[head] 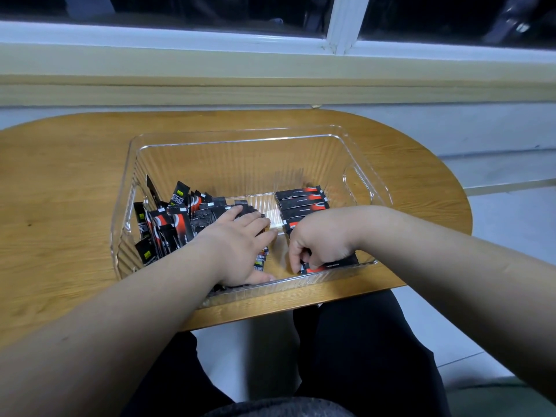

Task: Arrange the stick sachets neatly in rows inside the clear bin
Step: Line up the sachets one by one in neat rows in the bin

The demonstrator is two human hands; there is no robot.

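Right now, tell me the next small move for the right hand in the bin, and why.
Probably slide the sachet that the right hand pinches up flush against the neat row, parallel to it, then let go. It lies by the near wall of the clear bin, and the left hand rests flat on the loose pile, not yet sorted.

An oval wooden tabletop (60,182) stands against a pale yellow windowsill (270,70). Beyond it is a white-framed dark window (343,22), and pale floor (511,224) shows at right.
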